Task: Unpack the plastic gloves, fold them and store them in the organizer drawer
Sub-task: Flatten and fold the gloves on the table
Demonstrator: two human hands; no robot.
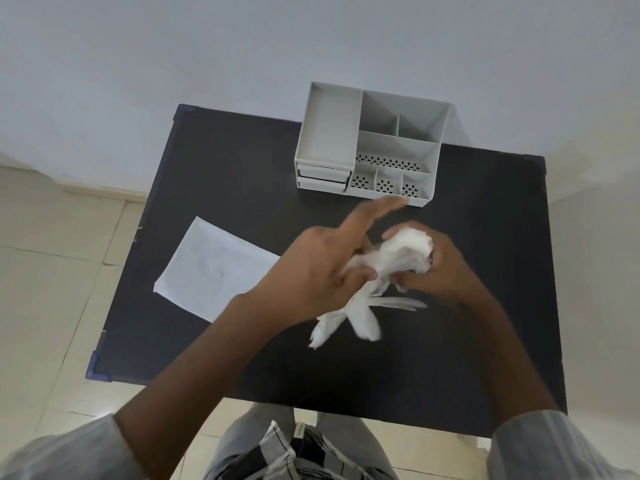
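From the head camera: your right hand (434, 263) is closed around a crumpled bunch of thin white plastic gloves (388, 268) above the black rectangular table (242, 181), while your left hand (322, 268) pinches the bunch's lower part, index finger extended. Loose glove fingers dangle below both hands. The grey plastic compartment organizer (372, 143), drawers shut, stands just beyond your fingertips; a flat white packet (214, 265) lies left of your left hand.

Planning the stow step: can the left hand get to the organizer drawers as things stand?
Probably yes. The path from the left hand to the shut drawers at the organizer's front left is bare table. But it is pinching the gloves with the right hand.
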